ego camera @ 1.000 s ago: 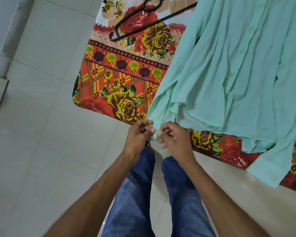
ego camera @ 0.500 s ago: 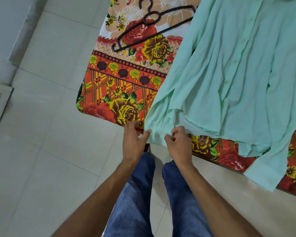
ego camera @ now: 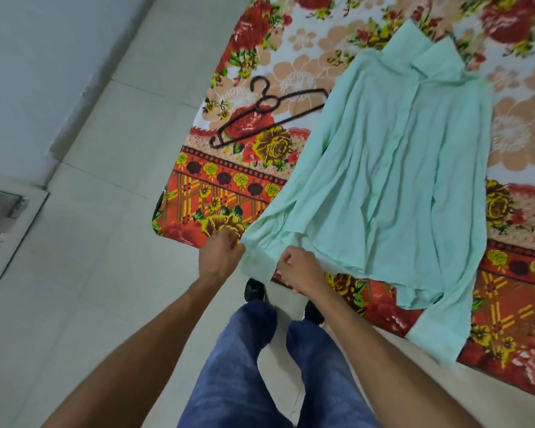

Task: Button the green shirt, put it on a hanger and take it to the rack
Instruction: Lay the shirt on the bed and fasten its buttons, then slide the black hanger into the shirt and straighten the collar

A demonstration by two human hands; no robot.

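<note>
A thin, crinkled mint-green shirt point(ego camera: 393, 180) lies front-up and spread flat on a bed covered by a floral sheet point(ego camera: 229, 193) in red, orange and yellow, its collar away from the person and one sleeve cuff point(ego camera: 258, 262) hanging over the near edge. A black plastic hanger point(ego camera: 266, 114), thin-barred with a curled hook, lies on the sheet just left of the shirt, one end running under it. Both forearms reach forward over blue jeans point(ego camera: 244, 366). The left hand point(ego camera: 218, 257) and right hand point(ego camera: 300, 270) are curled closed, each grip pinching one side of the cuff, which stretches between them.
</note>
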